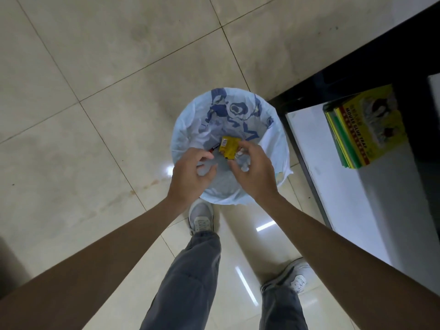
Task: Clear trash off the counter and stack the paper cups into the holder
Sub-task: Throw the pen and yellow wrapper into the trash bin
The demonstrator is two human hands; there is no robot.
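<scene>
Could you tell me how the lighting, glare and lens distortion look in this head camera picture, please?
In the head view, the light is dim and even; ceiling lights show as bright streaks on the glossy floor tiles; the wide lens bends the tile lines and stretches both forearms toward the corners; the left hand and right hand over the lined bin look slightly soft; the dark shelf loses detail in shadow.

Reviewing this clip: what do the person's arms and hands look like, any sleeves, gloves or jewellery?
Both forearms are bare as far as the frame shows, with no sleeves in view. The left hand and right hand wear no gloves; no rings, watch or wristbands are visible. Nails look short.
</scene>
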